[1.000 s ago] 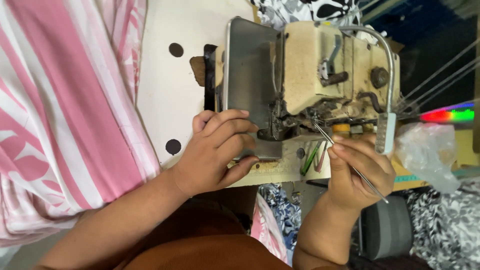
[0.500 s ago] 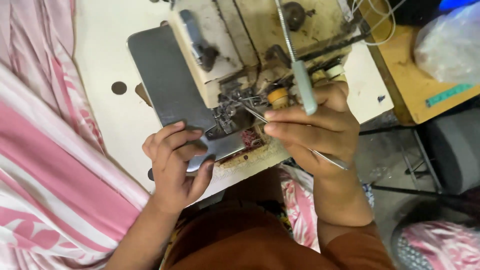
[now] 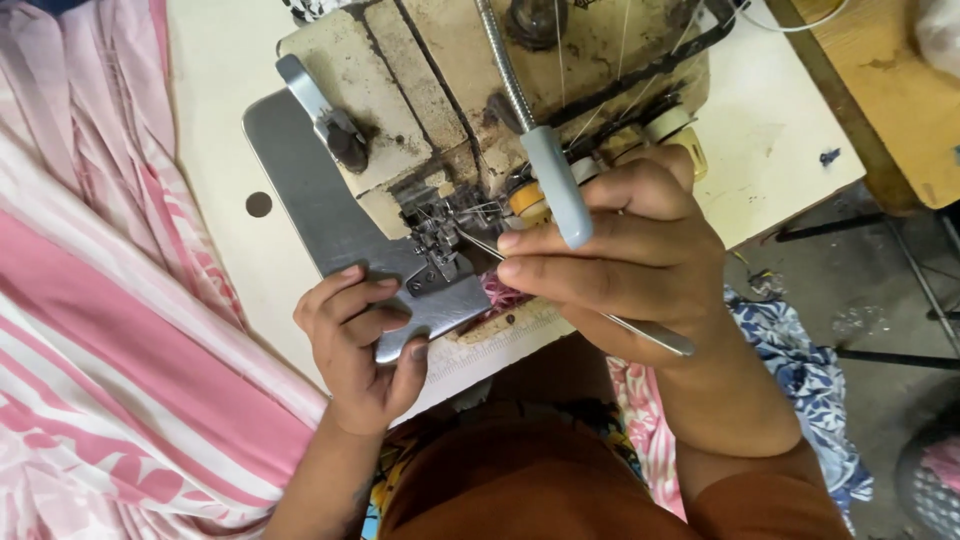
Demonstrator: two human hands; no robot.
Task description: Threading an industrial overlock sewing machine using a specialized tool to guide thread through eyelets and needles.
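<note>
left hand point(image 3: 362, 345): closed around the near edge of the grey metal plate point(image 3: 320, 215) of the sewing machine point(image 3: 480, 120), fingers curled over the top of the plate, thumb under its lower edge. the plate is held, not merely touched.

right hand point(image 3: 620, 265): closed in a narrow pinch on a pair of metal tweezers point(image 3: 640, 328). the tweezers run slantwise through the fist; the rear end sticks out below the palm toward the near edge of the table, the tips reach to the needle area point(image 3: 440, 235) at the machine's front. whether the tips touch thread or metal cannot be told; the part is too small and crowded.

sewing machine: worn cream body, stained, standing on a white table point(image 3: 770, 130) toward its far edge. thin threads run across the top of the body. a flexible metal lamp arm with a pale blue tip point(image 3: 555, 185) hangs down in front of the right hand, crossing its fingers in the view.

pink-and-white striped fabric point(image 3: 110, 330): lies over the left side of the table and past its left edge, just beside the left hand.

a scrap of pink thread or cloth point(image 3: 500, 295) sits under the needle area, between the two hands.

printed blue cloth point(image 3: 800, 370) lies on the floor below the right forearm.
</note>
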